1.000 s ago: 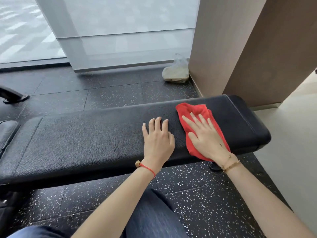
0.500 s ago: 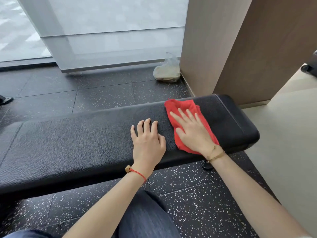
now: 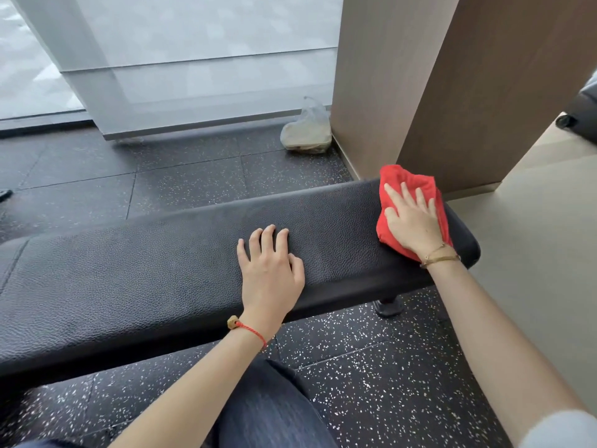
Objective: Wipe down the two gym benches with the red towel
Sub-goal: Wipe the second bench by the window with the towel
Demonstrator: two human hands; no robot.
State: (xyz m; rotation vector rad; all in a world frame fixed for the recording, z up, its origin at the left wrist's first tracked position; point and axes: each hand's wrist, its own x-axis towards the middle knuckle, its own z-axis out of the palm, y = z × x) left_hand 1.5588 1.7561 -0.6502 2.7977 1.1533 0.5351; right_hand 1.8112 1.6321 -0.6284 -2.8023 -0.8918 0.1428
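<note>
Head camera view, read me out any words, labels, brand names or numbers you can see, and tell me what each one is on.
None: no readable text in this view.
The black bench, the red towel and the plastic bag on the floor show no lettering.
The bracelets on the left hand and right hand bear none either.

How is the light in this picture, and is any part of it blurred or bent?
Head view: soft daylight comes through the window, with a faint sheen on the bench and no hard shadows; the wide lens bends the bench and the wall lines; both hands, left hand and right hand on the towel, look sharp; the picture's lower edge is slightly soft.
</note>
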